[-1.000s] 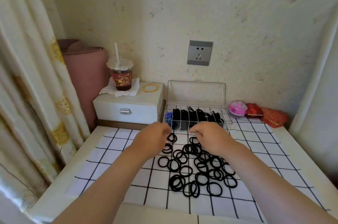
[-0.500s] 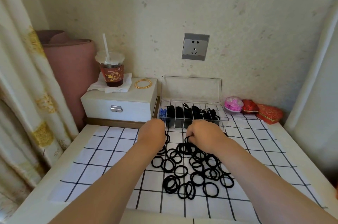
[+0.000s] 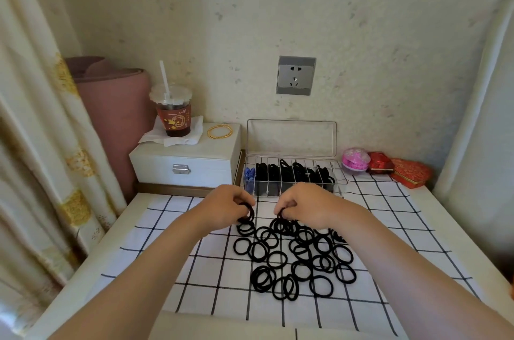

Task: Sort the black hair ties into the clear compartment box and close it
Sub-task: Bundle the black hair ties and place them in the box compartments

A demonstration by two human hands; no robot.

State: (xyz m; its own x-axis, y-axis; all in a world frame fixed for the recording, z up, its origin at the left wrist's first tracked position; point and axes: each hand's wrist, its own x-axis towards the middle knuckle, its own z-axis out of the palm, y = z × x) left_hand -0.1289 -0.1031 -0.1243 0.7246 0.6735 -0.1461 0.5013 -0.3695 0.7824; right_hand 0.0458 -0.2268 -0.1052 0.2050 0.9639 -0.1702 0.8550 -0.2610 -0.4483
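A: On the checked cloth [image 3: 194,270], mid-table, we've got the loose black hair ties [image 3: 299,259] in one scattered pile, many overlapping.

B: Hands?

A: Both at the pile's far edge, backs up. Left hand [image 3: 226,207]: fingers curled round a small bunch of ties. Right hand [image 3: 301,207]: fingertips pinching a tie or two at the pile's far rim; we can't tell the exact count.

B: Box?

A: Clear compartment box [image 3: 292,181] sits just beyond the hands, at the cloth's far edge, near the wall. Lid [image 3: 292,138] is open and standing upright. Most compartments we can see hold black ties. The leftmost holds blue pieces [image 3: 249,177].

B: Surroundings?

A: White drawer box [image 3: 183,164] to the left of it; touching or just beside, we can't tell. On top, a drink cup [image 3: 173,114] on a tissue [image 3: 178,139], with a gold bangle [image 3: 219,131] next to it. Pink round case [image 3: 356,159] and two red boxes [image 3: 379,164] to the right of the clear box. Wall socket [image 3: 296,75] above it.
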